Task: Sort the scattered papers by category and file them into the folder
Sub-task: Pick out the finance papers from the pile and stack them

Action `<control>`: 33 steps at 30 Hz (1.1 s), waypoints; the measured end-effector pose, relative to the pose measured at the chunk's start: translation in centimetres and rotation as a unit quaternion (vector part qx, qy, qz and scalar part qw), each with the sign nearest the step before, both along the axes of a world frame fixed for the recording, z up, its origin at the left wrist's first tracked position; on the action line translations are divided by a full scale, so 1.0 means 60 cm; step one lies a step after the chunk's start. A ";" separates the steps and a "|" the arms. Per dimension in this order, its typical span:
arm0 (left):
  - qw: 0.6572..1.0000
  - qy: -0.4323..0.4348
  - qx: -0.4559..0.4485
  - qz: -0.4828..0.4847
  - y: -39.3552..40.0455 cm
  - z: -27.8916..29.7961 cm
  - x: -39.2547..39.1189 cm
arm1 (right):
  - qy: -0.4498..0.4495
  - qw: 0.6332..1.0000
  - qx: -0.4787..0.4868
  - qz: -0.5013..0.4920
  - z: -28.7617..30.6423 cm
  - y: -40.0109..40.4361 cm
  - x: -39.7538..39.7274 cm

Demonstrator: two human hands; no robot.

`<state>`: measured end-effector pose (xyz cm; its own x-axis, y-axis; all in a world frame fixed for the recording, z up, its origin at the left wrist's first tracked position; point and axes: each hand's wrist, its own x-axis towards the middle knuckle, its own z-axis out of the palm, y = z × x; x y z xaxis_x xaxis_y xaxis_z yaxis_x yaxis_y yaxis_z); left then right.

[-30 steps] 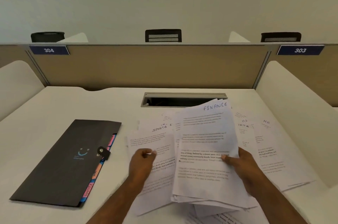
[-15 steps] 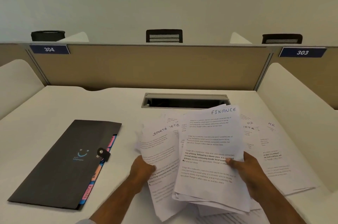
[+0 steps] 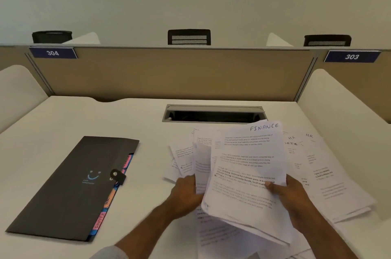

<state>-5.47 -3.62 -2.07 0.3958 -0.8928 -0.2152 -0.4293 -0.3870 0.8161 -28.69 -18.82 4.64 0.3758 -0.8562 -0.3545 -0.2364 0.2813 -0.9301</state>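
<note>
White surface (image 3: pixel 63 119) in a cubicle, tan partition (image 3: pixel 169 74) along its far edge w/ blue plates "304" (image 3: pixel 53 53) and "303" (image 3: pixel 351 56); three black chair backs show over the partition, pale wall behind. Grey cable slot (image 3: pixel 213 114) sits at the far-centre of the surface.

Folder (image 3: pixel 72 187): dark grey, closed, lying flat near the left edge, tilted so its long side runs toward the near-left corner. Smiley print on the cover, snap strap at its right side, coloured index tabs poking out along the right edge.

Papers (image 3: pixel 330 182): loose printed sheets spread over the right half of the surface, overlapping, some w/ handwritten "HR" at the top; more lie near the near edge under the arms.

Right hand (image 3: pixel 289 195) holds a stack (image 3: pixel 247 174) raised off the surface, thumb on the top sheet, fingers underneath & hidden. Top sheet reads "FINANCE" by hand at its upper right.

Left hand (image 3: pixel 186 193) grips a sheet (image 3: pixel 202 163) just left of the stack, partly tucked behind it; fingers curled round its lower edge. Sheet's heading not visible. Grey sleeve at the bottom edge of view.
</note>
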 end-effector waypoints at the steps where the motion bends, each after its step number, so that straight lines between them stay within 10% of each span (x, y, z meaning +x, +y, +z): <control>1: 0.998 0.036 -0.029 0.042 -0.004 0.008 0.007 | -0.001 1.000 0.003 -0.001 0.001 -0.001 0.000; 10: 0.955 -0.093 0.056 0.275 -0.024 0.013 0.102 | 0.026 0.999 0.008 -0.022 -0.011 -0.028 0.000; 23: 0.951 0.122 0.075 0.274 -0.065 0.003 0.092 | 0.022 0.998 0.034 -0.044 -0.043 -0.047 0.001; 33: 0.926 -0.089 0.083 0.357 0.065 0.009 0.133 | 0.028 0.999 0.024 -0.034 -0.041 -0.042 0.013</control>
<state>2.49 0.30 -1.51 0.9150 -0.3500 -0.2007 -0.1375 -0.7382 0.6604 -27.89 -21.37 2.19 0.2967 -0.8601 -0.4151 -0.2659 0.3430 -0.9009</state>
